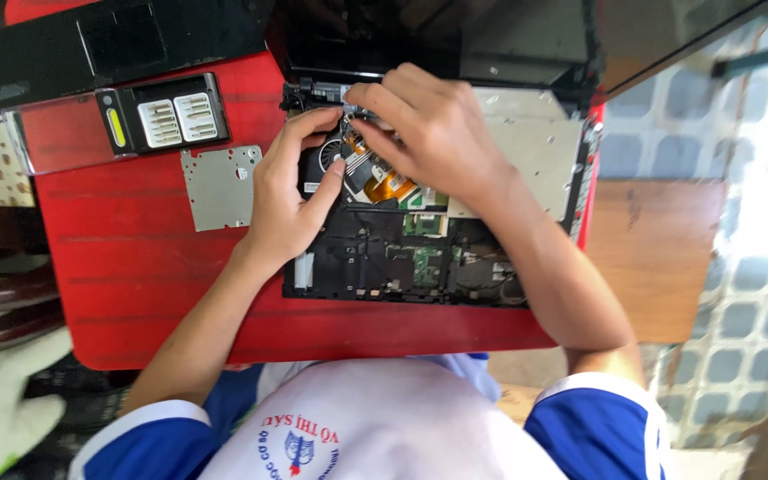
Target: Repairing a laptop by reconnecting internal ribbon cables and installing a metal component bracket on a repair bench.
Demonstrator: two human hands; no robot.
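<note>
Working over the opened laptop base (420,258), I have both hands on its fan corner, so the care here, as I judge it, is to keep the fingertips light and pull nothing sideways across the thin ribbon. Nearest me, the lower half of the base shows bare black frame and green circuit board (426,264), untouched. Above that, my left hand (291,191) lies curled at the left edge, its thumb pressed down beside the round cooling fan (331,153) and its fingers hooked over the top of it. My right hand (433,124) comes in from the right, fingers bunched and pinching at something small right where the orange flex cable (390,187) runs out from under it; what they pinch I cannot tell, since the knuckles hide it. The two hands nearly touch over the fan. Left of them, on the red surface (135,267), lies a grey metal cover plate (220,187), well apart from the work. Farther off sits a screwdriver bit case (162,116), open, and beyond it the removed black palm-rest panel (108,44).
</note>
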